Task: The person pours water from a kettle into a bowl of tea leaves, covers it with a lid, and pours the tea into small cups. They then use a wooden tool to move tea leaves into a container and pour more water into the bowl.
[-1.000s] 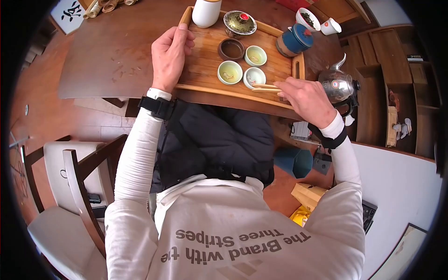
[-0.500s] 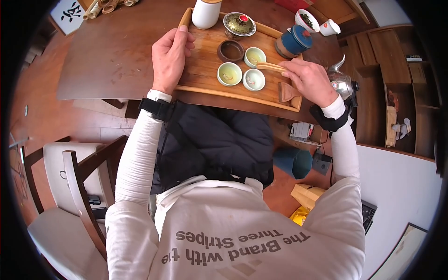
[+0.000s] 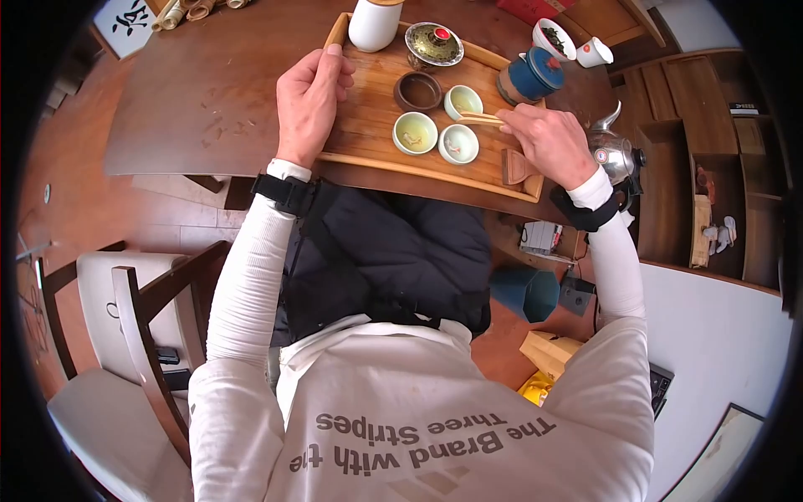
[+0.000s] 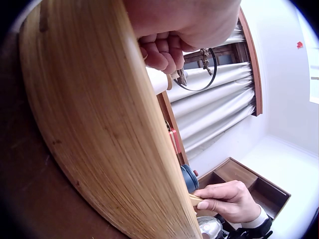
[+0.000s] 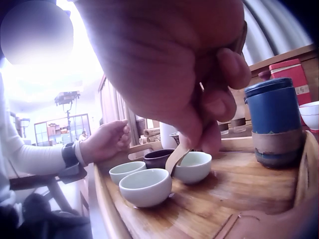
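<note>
Wooden tongs (image 3: 483, 119): right grip (image 3: 549, 144) pinching, likely for hands-off pale cup (image 3: 462, 99) contact.
Tray (image 3: 364, 130): left grip (image 3: 309, 99) curled narrow at left edge, perhaps steadying.

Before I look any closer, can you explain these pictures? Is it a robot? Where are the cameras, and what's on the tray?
No robot here, just a person working bare-handed. The picture from above comes from a camera on the person's head. The other two come from cameras on the left and right wrists, so some things look very close. On the wooden tray stand three pale cups, a dark cup, a lidded bowl, a white jar and a blue pot. A silver kettle is beside it. The right hand holds wooden tongs by one pale cup. The left hand, curled, is at the tray's edge.
</note>
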`<state>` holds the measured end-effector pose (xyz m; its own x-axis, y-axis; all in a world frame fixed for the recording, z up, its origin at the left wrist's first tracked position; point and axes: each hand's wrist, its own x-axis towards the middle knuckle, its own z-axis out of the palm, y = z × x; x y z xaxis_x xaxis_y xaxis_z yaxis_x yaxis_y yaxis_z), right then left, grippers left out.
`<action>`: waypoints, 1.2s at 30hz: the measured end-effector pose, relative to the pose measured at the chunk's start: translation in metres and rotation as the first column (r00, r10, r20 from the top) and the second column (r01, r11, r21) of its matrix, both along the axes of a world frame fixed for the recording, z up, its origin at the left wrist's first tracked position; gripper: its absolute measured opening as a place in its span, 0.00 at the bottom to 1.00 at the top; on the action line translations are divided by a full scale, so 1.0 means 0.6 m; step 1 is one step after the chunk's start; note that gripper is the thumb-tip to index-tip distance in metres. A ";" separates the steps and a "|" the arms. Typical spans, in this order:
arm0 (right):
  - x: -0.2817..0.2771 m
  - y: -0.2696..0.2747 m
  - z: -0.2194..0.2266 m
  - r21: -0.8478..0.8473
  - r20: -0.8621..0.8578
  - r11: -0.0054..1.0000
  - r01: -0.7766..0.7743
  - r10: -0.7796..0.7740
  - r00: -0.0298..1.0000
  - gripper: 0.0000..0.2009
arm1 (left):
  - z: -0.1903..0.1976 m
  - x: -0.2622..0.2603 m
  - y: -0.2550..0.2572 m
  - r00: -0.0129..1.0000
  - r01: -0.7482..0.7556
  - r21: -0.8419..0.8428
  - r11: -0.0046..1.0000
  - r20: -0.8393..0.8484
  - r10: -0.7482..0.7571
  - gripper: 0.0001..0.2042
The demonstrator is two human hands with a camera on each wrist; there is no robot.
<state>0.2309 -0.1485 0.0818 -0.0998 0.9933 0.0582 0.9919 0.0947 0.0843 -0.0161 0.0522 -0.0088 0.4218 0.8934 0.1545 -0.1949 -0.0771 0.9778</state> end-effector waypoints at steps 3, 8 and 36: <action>0.004 -0.006 0.006 -0.001 0.040 1.000 0.013 -0.013 0.999 0.08 | 0.000 0.002 -0.001 0.999 -0.006 -0.005 1.000 0.033 0.006 0.18; 0.006 -0.009 0.031 0.036 -0.051 0.999 0.032 -0.030 0.998 0.08 | -0.001 0.000 0.000 1.000 0.012 0.010 1.000 -0.004 -0.012 0.18; -0.020 0.025 -0.078 -0.364 -0.927 0.917 0.166 -0.339 -0.161 0.16 | -0.001 0.001 0.002 1.000 0.011 -0.002 1.000 0.020 -0.011 0.19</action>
<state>0.2190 -0.1335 0.0352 0.2373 0.9319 -0.2744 -0.0622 -0.2673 -0.9616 -0.0155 0.0531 -0.0096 0.4287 0.8890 0.1610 -0.2147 -0.0729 0.9739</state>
